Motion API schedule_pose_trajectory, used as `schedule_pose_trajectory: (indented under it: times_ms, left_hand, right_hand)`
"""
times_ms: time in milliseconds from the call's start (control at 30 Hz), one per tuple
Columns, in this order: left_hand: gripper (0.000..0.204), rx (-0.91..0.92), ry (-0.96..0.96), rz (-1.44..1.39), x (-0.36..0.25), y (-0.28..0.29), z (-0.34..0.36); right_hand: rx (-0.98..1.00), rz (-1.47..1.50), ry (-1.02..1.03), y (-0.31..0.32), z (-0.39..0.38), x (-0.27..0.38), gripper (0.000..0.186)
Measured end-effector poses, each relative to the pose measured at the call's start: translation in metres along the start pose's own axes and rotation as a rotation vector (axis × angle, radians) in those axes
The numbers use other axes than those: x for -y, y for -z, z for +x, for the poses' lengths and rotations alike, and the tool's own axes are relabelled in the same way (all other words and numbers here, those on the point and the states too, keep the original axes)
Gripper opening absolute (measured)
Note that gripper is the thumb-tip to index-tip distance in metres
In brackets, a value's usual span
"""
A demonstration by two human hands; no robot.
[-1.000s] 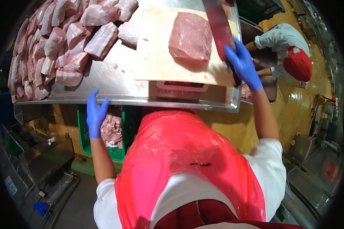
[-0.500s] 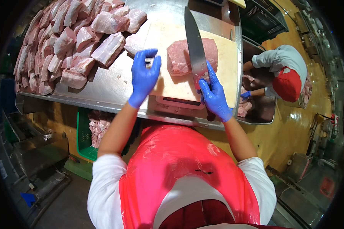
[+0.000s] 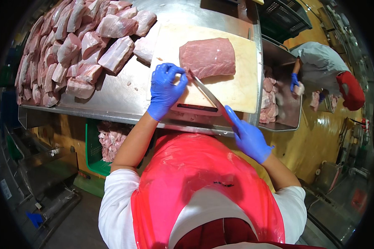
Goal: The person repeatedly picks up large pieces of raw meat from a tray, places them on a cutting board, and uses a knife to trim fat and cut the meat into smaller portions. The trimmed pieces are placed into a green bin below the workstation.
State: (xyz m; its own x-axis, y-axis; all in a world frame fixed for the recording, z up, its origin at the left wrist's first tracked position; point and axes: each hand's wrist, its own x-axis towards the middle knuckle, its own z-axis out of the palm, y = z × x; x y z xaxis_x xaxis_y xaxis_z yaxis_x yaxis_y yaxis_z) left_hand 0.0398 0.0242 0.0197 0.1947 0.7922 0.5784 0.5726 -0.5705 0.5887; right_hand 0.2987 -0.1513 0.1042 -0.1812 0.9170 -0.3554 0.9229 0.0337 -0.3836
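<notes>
A trimmed slab of pink raw meat [image 3: 207, 57] lies flat on the white cutting board [image 3: 237, 93]. My right hand [image 3: 253, 139], in a blue glove, is wrapped round the handle of a long knife [image 3: 207, 90]. The blade slants up and left, its tip at the slab's near left corner beside a small reddish scrap [image 3: 189, 74]. My left hand [image 3: 167, 91], also blue-gloved, is at that corner with its fingers curled in and thumb toward the index finger. Whatever those fingertips may hold is hidden.
Many raw meat pieces [image 3: 77, 52] are heaped on the steel table [image 3: 124, 97] at the left. A green crate [image 3: 96, 166] with meat stands below. At the right, a metal bin [image 3: 289, 120] holds meat; a co-worker in a red cap [image 3: 351, 91] bends beyond it.
The knife has come down from over the slab to its near left corner, my right hand moving nearer me. My left hand has curled and moved right. The co-worker has shifted right.
</notes>
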Motion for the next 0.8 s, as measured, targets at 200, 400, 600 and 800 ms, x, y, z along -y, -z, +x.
schedule_pose_trajectory:
  times_ms: [200, 400, 600, 800]
  left_hand:
    - [0.035, 0.106, 0.293, -0.212, -0.013, -0.001, 0.008]
    - [0.016, 0.242, 0.479, -0.488, 0.030, 0.011, 0.012]
    - [0.012, 0.339, 0.383, -0.527, 0.045, 0.017, 0.016]
    - [0.010, 0.382, 0.386, -0.414, 0.075, 0.044, 0.035]
  right_hand:
    - [-0.111, 0.275, -0.089, 0.030, -0.023, -0.002, 0.071]
    - [-0.432, 0.625, 0.021, -0.002, 0.091, 0.073, 0.070]
    - [-0.399, 0.181, 0.011, -0.024, 0.140, 0.088, 0.077]
    - [-0.065, -0.132, -0.240, -0.002, 0.015, 0.083, 0.088]
